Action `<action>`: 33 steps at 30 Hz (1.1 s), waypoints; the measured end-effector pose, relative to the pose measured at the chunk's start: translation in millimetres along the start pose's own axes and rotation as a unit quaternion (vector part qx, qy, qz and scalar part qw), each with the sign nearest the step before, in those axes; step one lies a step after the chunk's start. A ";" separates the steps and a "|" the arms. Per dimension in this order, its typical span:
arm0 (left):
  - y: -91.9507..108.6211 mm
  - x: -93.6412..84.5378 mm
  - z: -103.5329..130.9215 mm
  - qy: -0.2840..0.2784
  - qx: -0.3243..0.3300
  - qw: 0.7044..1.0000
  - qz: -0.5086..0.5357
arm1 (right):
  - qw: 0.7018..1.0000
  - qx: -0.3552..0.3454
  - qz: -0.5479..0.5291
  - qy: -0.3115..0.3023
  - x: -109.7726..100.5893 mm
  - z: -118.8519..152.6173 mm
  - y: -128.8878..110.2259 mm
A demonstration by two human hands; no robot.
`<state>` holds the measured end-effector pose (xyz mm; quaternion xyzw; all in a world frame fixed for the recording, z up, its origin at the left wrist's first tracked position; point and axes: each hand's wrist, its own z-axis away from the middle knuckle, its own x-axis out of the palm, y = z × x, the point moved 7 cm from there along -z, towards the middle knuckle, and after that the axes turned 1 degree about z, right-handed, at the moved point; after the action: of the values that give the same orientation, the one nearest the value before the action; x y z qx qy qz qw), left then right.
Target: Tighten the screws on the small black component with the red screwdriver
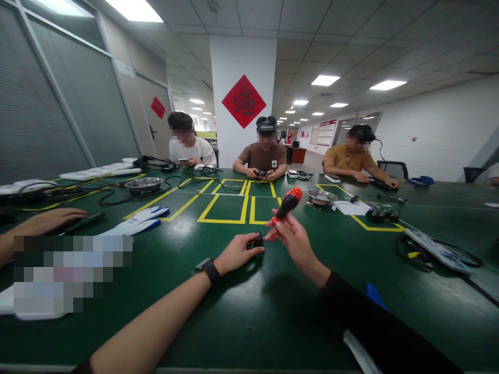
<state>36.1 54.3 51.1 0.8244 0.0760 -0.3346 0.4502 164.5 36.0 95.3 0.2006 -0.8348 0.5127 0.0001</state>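
Observation:
My left hand (238,253), with a dark watch on the wrist, pinches a small black part with a metal top (259,240) between thumb and fingers, just above the green table. The part's exact kind is too small to make out. In my right hand (293,240) is a screwdriver with a red and black handle (288,204), tilted with its handle end up and to the right. My right fingers grip it low on the handle, close beside the black part. The screwdriver's shaft and tip are hidden by my fingers.
White-and-blue gloves (136,221) and a co-worker's hand (58,217) are on the left. Metal bowls (322,197) stand farther back. Several black parts (384,214) and a cabled white strip (438,251) lie on the right. Three people sit across the table.

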 end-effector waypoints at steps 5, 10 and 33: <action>-0.1 0.3 -0.2 0.000 0.001 1.000 0.003 | 0.999 -0.021 0.034 0.031 -6.3 -0.9 -0.1; -2.2 0.5 -0.1 0.002 0.001 1.000 0.001 | 1.000 -0.014 0.014 0.023 -5.6 -0.6 0.1; 5.2 -2.3 0.8 0.003 0.006 1.000 -0.013 | 0.998 -0.025 0.043 0.024 -4.1 0.2 -0.5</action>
<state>36.1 51.0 55.8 0.8270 0.0866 -0.3384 0.4406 168.5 37.0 94.8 0.1519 -0.8550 0.4959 0.0030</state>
